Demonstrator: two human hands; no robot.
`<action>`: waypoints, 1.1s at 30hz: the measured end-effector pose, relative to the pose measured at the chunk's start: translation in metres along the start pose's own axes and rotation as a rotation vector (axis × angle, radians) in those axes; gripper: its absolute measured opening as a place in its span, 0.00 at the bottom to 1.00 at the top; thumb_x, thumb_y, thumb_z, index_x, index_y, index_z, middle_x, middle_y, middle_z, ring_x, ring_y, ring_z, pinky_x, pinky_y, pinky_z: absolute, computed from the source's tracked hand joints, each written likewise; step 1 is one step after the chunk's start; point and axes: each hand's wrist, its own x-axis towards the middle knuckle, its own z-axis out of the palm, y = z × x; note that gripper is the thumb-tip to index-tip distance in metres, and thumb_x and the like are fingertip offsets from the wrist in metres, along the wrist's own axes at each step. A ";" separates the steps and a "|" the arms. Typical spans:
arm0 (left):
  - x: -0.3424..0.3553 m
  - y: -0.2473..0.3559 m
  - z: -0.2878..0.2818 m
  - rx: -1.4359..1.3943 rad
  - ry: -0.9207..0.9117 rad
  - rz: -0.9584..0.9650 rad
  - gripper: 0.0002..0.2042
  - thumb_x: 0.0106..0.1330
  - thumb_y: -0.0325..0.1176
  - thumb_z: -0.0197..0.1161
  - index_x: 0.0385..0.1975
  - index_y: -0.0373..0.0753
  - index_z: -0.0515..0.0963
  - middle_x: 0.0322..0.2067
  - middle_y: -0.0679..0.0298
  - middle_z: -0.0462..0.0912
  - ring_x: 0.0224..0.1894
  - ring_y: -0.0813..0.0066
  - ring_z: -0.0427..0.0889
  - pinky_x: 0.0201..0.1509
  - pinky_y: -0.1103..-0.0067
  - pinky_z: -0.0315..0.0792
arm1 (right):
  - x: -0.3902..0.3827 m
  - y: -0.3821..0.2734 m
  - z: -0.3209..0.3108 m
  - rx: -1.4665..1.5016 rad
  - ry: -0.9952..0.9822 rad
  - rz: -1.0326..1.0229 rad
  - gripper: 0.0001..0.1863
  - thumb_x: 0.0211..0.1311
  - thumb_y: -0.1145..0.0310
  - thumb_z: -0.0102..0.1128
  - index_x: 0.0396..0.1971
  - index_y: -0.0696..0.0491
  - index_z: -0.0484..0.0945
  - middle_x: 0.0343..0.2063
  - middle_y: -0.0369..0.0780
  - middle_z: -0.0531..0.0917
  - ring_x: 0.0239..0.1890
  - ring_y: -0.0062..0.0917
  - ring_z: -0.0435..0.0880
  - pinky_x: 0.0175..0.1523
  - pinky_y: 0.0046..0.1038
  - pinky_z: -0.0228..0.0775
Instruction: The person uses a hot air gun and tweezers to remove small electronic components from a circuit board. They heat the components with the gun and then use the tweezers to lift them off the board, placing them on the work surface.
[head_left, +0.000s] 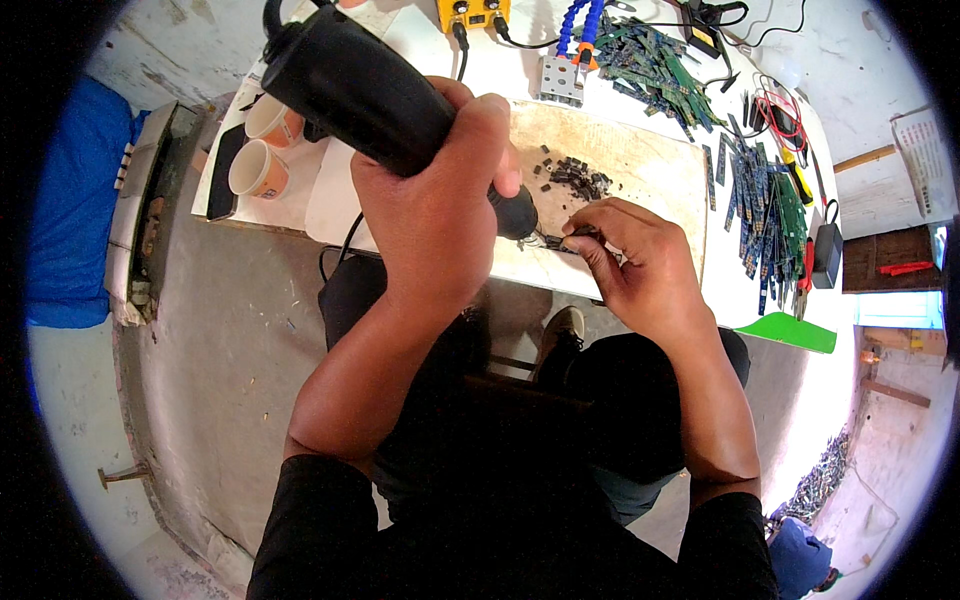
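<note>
My left hand point(425, 225) is wrapped round a thick black hot-air gun point(355, 95), held at a slant with its nozzle point(513, 210) down near the front of a stained tan board point(650, 160). My right hand point(645, 270) has thumb and forefinger pinched on a small dark strip point(575, 236), just right of the nozzle; the strip is partly hidden by my fingers. Several small black components point(580, 178) lie in a loose heap on the board beyond both hands.
Two paper cups point(258, 175) stand at left. A yellow device point(475, 12) and a metal block with blue hoses point(562, 80) are at the back. Piles of circuit-board strips point(760, 210), tools, a black adapter point(826, 250) and a green sheet point(790, 333) are at right.
</note>
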 end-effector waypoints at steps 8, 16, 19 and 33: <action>0.000 -0.001 0.000 0.003 0.005 -0.003 0.06 0.65 0.26 0.61 0.35 0.38 0.70 0.21 0.68 0.70 0.20 0.78 0.71 0.31 0.74 0.70 | -0.002 0.002 0.002 -0.043 0.003 -0.073 0.08 0.57 0.78 0.67 0.37 0.56 0.81 0.33 0.45 0.83 0.36 0.45 0.84 0.40 0.37 0.78; 0.000 0.000 0.001 -0.006 0.020 -0.022 0.06 0.65 0.26 0.61 0.36 0.38 0.70 0.21 0.68 0.70 0.20 0.78 0.71 0.31 0.74 0.70 | -0.001 0.000 0.003 -0.074 0.023 -0.097 0.05 0.58 0.78 0.68 0.34 0.57 0.81 0.32 0.44 0.84 0.34 0.41 0.85 0.39 0.33 0.77; 0.000 -0.001 -0.001 0.001 0.006 -0.005 0.06 0.65 0.26 0.61 0.36 0.39 0.70 0.21 0.69 0.70 0.20 0.78 0.71 0.31 0.74 0.70 | -0.001 -0.002 0.002 -0.078 0.015 -0.093 0.05 0.58 0.78 0.67 0.34 0.57 0.82 0.32 0.44 0.84 0.34 0.41 0.85 0.39 0.33 0.77; 0.002 -0.001 0.001 -0.006 0.041 -0.021 0.05 0.65 0.27 0.60 0.32 0.39 0.70 0.20 0.69 0.70 0.20 0.78 0.70 0.32 0.74 0.70 | 0.002 0.008 -0.003 -0.151 0.300 0.091 0.07 0.60 0.80 0.67 0.37 0.58 0.83 0.33 0.44 0.86 0.34 0.32 0.87 0.41 0.28 0.78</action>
